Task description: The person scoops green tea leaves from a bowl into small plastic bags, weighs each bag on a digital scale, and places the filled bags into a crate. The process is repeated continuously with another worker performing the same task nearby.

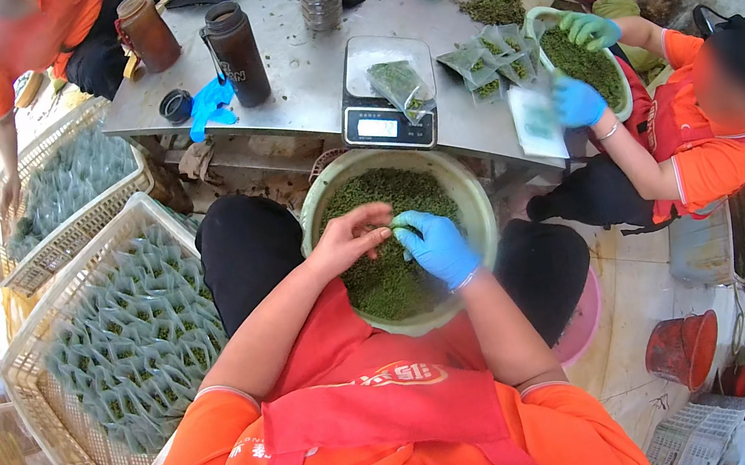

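A pale green plastic basin holding small green peppercorn-like pieces rests between the person's knees. Over it, my bare left hand and my blue-gloved right hand meet at the fingertips, which are pinched around a small green bit too small to identify. The right glove's fingertips are stained green. Just beyond the basin, on the steel table's edge, a digital scale carries a filled clear plastic bag. Several more filled bags lie right of the scale.
White plastic crates of upright filled bags stand at left. A dark bottle, its lid and a blue glove are on the steel table. A co-worker with a basin sits at right, another at upper left. A red bucket stands lower right.
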Action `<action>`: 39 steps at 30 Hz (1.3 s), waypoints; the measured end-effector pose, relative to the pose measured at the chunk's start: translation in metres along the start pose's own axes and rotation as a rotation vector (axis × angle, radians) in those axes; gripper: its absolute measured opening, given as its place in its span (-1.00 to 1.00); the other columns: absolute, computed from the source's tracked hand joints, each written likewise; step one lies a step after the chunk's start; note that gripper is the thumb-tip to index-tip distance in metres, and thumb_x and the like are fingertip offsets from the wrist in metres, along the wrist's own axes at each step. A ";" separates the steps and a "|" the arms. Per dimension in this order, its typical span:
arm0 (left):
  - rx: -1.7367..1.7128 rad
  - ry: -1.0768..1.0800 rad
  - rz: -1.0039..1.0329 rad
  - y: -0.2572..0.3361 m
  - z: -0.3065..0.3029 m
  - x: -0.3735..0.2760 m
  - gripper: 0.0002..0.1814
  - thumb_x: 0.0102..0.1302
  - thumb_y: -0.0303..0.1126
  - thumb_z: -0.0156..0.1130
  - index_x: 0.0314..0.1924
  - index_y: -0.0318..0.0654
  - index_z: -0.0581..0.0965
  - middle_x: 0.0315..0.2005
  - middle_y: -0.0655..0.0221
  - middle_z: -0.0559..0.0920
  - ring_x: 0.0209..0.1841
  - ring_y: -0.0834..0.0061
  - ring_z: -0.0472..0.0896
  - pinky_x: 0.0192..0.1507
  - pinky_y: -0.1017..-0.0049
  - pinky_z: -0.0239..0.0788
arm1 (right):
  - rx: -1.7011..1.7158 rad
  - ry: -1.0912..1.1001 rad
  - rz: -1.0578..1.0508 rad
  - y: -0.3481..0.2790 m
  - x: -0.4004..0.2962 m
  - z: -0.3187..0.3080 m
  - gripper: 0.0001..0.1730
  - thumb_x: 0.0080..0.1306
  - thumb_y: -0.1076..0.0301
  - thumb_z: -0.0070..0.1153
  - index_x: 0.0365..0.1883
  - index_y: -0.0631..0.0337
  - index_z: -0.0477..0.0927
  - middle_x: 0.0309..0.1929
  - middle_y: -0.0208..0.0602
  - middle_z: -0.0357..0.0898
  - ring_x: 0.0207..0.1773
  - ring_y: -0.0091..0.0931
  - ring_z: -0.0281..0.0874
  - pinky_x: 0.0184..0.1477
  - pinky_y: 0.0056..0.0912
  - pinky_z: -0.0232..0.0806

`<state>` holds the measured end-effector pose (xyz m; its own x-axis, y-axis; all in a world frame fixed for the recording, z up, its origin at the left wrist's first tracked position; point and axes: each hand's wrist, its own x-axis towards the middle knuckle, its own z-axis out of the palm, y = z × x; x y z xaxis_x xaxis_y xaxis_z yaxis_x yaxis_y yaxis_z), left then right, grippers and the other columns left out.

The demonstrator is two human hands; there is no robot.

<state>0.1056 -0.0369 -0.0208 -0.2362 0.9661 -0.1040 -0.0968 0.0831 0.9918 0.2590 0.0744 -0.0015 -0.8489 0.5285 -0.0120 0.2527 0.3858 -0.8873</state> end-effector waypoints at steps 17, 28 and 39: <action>-0.017 -0.136 -0.240 0.001 -0.003 -0.003 -0.88 0.10 -0.37 0.20 -0.45 -0.27 0.50 -0.63 0.55 0.51 -0.69 0.80 0.36 -0.69 0.72 0.17 | -0.563 0.238 -0.029 -0.001 0.006 0.028 -0.83 0.20 0.27 -0.05 -0.50 0.14 0.49 -0.45 -0.08 0.54 -0.40 -0.12 0.51 -0.37 -0.07 0.35; 0.689 -0.008 0.139 -0.017 0.004 -0.007 -0.76 0.13 -0.14 0.26 -0.28 -0.10 0.59 -0.53 0.33 0.63 -0.50 0.43 0.60 -0.41 0.44 0.40 | -0.268 0.475 -0.118 -0.005 0.060 -0.038 -0.65 0.22 0.30 0.09 -0.01 0.10 0.53 -0.40 -0.16 0.60 -0.48 -0.35 0.55 -0.35 -0.34 0.40; 0.629 0.096 0.092 -0.015 0.003 -0.003 -0.78 0.19 -0.32 0.23 -0.17 -0.20 0.56 -0.39 0.38 0.66 -0.43 0.54 0.61 -0.37 0.54 0.43 | -0.487 0.631 -0.059 -0.016 0.103 -0.048 -0.84 0.22 0.25 0.06 -0.28 0.09 0.55 -0.52 -0.15 0.56 -0.52 -0.24 0.53 -0.46 -0.24 0.34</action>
<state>0.1110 -0.0403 -0.0352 -0.3050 0.9523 0.0059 0.5070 0.1571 0.8475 0.1898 0.1589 0.0336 -0.4814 0.7687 0.4211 0.5135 0.6367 -0.5753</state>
